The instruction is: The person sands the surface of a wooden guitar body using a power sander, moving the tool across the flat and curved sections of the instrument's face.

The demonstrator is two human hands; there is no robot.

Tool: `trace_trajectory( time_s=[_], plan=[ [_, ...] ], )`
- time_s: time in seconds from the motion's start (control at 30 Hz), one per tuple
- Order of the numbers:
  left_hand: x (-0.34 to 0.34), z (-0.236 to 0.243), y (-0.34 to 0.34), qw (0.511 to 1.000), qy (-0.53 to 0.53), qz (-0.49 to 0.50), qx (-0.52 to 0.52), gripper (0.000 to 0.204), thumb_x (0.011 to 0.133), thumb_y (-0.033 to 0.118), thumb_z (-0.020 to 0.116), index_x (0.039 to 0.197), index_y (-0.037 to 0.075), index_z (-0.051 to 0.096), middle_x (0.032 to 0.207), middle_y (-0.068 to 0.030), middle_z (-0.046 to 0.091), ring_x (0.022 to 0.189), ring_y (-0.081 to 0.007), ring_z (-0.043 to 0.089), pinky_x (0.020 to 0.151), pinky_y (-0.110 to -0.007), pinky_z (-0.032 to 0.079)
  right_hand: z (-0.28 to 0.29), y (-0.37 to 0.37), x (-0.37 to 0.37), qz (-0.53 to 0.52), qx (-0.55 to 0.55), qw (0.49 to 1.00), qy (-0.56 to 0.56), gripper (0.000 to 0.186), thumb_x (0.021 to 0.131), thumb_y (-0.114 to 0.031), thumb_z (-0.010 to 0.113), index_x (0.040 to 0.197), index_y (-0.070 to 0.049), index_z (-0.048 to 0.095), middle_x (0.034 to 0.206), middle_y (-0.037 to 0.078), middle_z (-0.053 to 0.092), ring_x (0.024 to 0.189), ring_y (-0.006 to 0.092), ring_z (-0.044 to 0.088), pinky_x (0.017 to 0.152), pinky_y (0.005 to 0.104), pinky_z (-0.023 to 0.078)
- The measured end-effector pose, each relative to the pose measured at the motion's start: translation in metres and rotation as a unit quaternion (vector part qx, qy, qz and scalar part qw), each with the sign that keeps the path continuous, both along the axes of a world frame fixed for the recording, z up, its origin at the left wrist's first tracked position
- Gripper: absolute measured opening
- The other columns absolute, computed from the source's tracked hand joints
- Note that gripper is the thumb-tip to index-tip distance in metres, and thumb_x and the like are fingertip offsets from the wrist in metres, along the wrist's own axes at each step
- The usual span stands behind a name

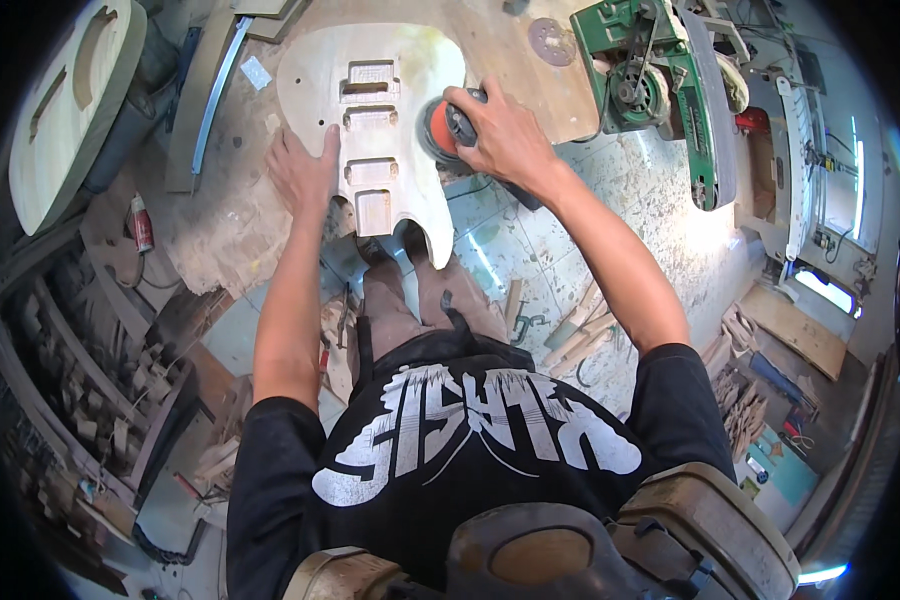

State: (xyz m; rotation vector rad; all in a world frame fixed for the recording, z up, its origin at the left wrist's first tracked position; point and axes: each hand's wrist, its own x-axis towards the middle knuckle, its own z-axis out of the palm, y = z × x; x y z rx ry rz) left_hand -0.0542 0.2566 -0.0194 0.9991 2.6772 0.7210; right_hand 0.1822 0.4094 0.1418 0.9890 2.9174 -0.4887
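A pale wooden guitar body (370, 140) with several rectangular cavities lies at the bench's front edge, its horns toward me. My left hand (300, 172) grips its left edge, thumb against the wood and fingers spread along the side. My right hand (500, 135) is closed on an orange-and-black power sander (440, 128) at the body's right edge. The sander's underside is hidden. The wooden bench top (515, 75) carries a perforated round disc (552, 42) behind the sander.
A green belt sander (688, 120) stands at right. Another guitar body (70, 110) stands at upper left, near a metal straightedge (215, 100) and red spray can (140, 222). Wood offcuts (585, 335) and clamps lie below on the tiled floor (510, 260). Shelved wooden pieces (50, 390) fill the lower left.
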Motion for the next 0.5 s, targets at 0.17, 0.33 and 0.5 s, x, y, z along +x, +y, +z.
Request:
trace_trajectory(
  time_s=[0.17, 0.33, 0.5],
  plan=[
    [0.002, 0.002, -0.002, 1.0, 0.003, -0.002, -0.017, 0.091, 0.094, 0.062, 0.067, 0.148, -0.009, 0.051, 0.155, -0.0265, 0.05, 0.145, -0.0428, 0.042, 0.121, -0.053, 0.034, 0.006, -0.021, 0.005, -0.002, -0.056, 0.998, -0.038, 0.064, 0.08, -0.02, 0.079, 0.139, -0.022, 0.056, 0.117, 0.023, 0.055, 0.099, 0.05, 0.066, 0.081, 0.0569, 0.057],
    [0.001, 0.002, -0.002, 1.0, 0.002, -0.001, 0.002, 0.092, 0.094, 0.063, 0.066, 0.148, -0.01, 0.051, 0.155, -0.0267, 0.05, 0.144, -0.043, 0.042, 0.121, -0.053, 0.034, -0.005, 0.004, -0.011, -0.007, 0.015, 1.0, 0.008, 0.062, 0.081, -0.022, 0.078, 0.139, -0.022, 0.056, 0.119, 0.026, 0.056, 0.095, 0.0506, 0.069, 0.083, 0.0587, 0.059],
    [0.0, 0.004, -0.001, 1.0, -0.009, 0.004, -0.016, 0.091, 0.094, 0.063, 0.066, 0.147, -0.009, 0.052, 0.155, -0.0266, 0.05, 0.144, -0.043, 0.043, 0.121, -0.053, 0.035, -0.014, 0.056, -0.038, -0.071, 0.011, 0.997, 0.031, 0.066, 0.08, -0.03, 0.075, 0.143, -0.022, 0.057, 0.129, 0.03, 0.057, 0.104, 0.0538, 0.069, 0.09, 0.0604, 0.058]
  ],
)
